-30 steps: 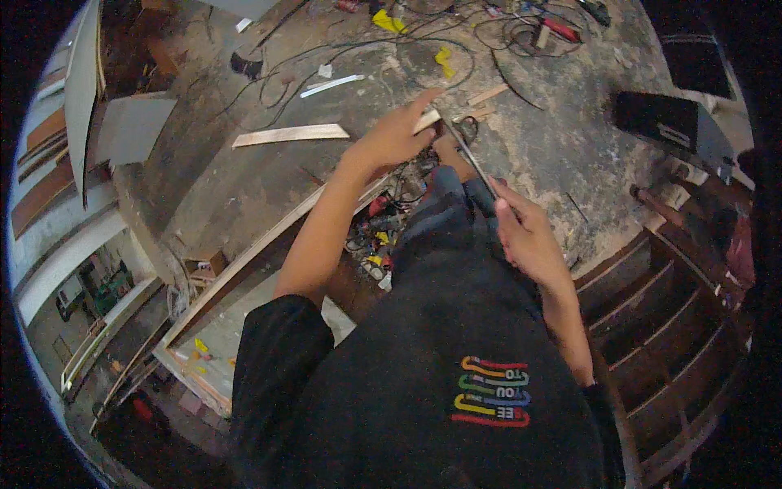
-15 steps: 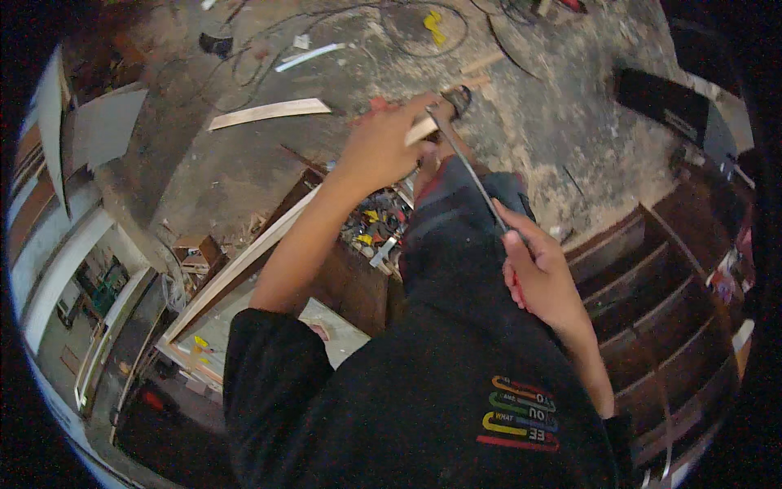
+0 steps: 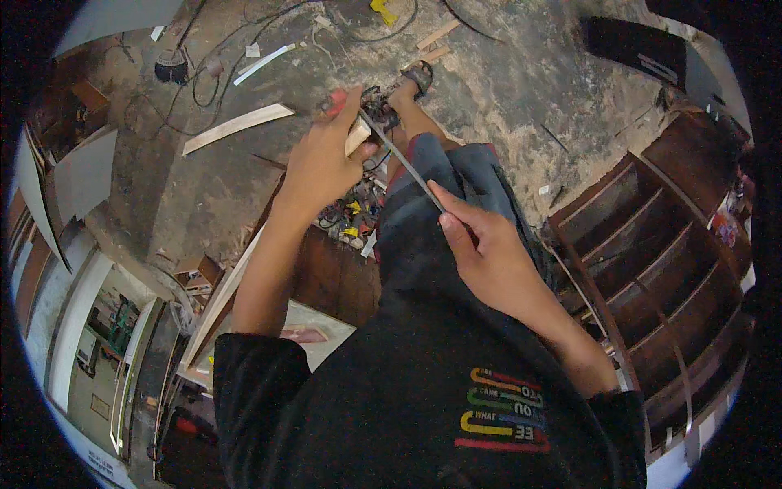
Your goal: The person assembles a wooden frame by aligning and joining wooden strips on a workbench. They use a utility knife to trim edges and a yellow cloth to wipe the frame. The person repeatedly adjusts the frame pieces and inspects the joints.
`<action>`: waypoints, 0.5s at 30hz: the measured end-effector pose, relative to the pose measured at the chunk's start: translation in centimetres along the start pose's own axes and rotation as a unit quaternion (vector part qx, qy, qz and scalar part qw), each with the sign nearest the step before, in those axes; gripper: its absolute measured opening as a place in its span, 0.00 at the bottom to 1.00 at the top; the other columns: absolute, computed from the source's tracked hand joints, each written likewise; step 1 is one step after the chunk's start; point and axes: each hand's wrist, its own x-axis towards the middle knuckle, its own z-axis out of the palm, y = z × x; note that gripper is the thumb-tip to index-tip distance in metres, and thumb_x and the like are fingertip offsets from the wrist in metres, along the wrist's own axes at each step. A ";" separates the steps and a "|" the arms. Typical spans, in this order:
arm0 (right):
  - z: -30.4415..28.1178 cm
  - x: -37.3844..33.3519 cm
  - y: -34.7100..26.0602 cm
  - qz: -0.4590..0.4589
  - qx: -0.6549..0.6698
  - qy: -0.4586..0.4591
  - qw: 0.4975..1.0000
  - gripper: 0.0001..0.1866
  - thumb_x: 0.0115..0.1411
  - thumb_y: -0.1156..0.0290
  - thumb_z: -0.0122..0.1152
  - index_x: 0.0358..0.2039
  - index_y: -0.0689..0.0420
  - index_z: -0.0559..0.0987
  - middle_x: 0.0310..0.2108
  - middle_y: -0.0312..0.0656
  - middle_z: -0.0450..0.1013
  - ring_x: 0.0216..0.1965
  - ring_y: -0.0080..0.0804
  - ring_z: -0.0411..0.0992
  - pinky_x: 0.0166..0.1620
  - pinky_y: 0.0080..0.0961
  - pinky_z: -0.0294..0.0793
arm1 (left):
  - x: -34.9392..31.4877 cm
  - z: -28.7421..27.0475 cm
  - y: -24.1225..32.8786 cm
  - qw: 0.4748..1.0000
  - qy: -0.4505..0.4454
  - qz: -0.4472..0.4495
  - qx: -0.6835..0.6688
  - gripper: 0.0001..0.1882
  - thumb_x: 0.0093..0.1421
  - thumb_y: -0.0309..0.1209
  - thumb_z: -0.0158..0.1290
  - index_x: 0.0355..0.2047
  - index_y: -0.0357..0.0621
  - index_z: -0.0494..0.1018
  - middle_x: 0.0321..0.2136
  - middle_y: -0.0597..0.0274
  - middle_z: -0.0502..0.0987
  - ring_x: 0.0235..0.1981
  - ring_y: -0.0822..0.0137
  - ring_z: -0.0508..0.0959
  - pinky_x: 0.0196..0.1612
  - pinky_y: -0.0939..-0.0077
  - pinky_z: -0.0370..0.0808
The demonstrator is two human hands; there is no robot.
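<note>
My left hand [image 3: 326,159] is closed around a short pale wooden strip [image 3: 357,137], whose cut end shows beside the thumb. In my right hand [image 3: 481,253] is a long narrow grey metal file [image 3: 402,163], gripped near its lower end with thumb and forefinger along it. The file slants up to the left, and its far end lies against or just beside the wooden strip; exact contact is hard to tell. Something red [image 3: 334,103] shows just beyond my left fingers, mostly hidden.
A brown shelf unit with compartments [image 3: 652,253] stands at the right. Below my left arm is a brown box [image 3: 334,273] beside small mixed hardware [image 3: 352,213]. A pale wooden strip [image 3: 238,129], a white strip [image 3: 265,63] and cables lie on the floor. A dark brush [image 3: 171,67] is farther off.
The whole view has shifted, with floor objects now farther left. Both hands have moved left in the picture, still holding the wooden strip and the file. My right hand is slightly nearer the strip.
</note>
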 end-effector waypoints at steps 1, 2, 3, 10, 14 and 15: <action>0.3 0.2 0.1 0.016 0.003 -0.013 1.000 0.21 0.72 0.72 0.50 0.63 0.64 0.71 0.44 0.48 0.80 0.39 0.20 0.72 0.46 0.21 0.72 | 0.1 0.1 -0.1 1.000 -0.003 0.005 0.002 0.45 0.54 0.30 0.65 0.71 0.51 0.58 0.41 0.39 0.81 0.46 0.36 0.79 0.49 0.52 0.74; 0.6 0.3 0.1 -0.002 -0.003 -0.003 1.000 0.21 0.72 0.72 0.51 0.63 0.63 0.71 0.40 0.47 0.78 0.36 0.20 0.69 0.43 0.21 0.72 | 0.2 0.1 -0.3 1.000 0.007 0.020 0.001 0.46 0.53 0.30 0.65 0.71 0.50 0.57 0.41 0.39 0.81 0.46 0.36 0.79 0.49 0.52 0.74; 0.9 0.5 0.2 -0.019 -0.009 0.005 1.000 0.21 0.72 0.72 0.51 0.63 0.62 0.71 0.36 0.47 0.77 0.33 0.19 0.66 0.40 0.20 0.71 | 0.3 0.1 -0.5 1.000 0.004 0.017 0.008 0.47 0.53 0.30 0.65 0.71 0.51 0.56 0.41 0.39 0.81 0.46 0.36 0.79 0.49 0.53 0.74; 2.7 1.7 0.1 -0.032 0.019 0.029 0.999 0.21 0.71 0.73 0.52 0.63 0.63 0.71 0.24 0.49 0.67 0.25 0.21 0.59 0.30 0.25 0.66 | 0.8 0.1 -1.2 1.000 -0.010 0.004 -0.009 0.51 0.53 0.31 0.64 0.74 0.55 0.49 0.44 0.41 0.80 0.47 0.36 0.78 0.51 0.50 0.74; 3.1 2.1 0.1 -0.060 0.009 0.058 0.996 0.21 0.66 0.74 0.56 0.60 0.61 0.75 0.30 0.64 0.75 0.30 0.55 0.79 0.33 0.40 0.75 | 0.9 -0.3 -1.2 0.999 -0.001 0.007 -0.040 0.52 0.53 0.25 0.63 0.74 0.56 0.48 0.33 0.42 0.81 0.39 0.40 0.81 0.47 0.57 0.75; 3.2 2.2 0.1 -0.046 0.013 0.057 0.997 0.20 0.66 0.74 0.56 0.59 0.61 0.75 0.30 0.64 0.75 0.30 0.57 0.79 0.33 0.41 0.76 | 0.9 -0.3 -1.2 0.999 0.002 0.012 -0.048 0.52 0.53 0.24 0.63 0.74 0.56 0.48 0.33 0.42 0.82 0.39 0.40 0.82 0.47 0.57 0.75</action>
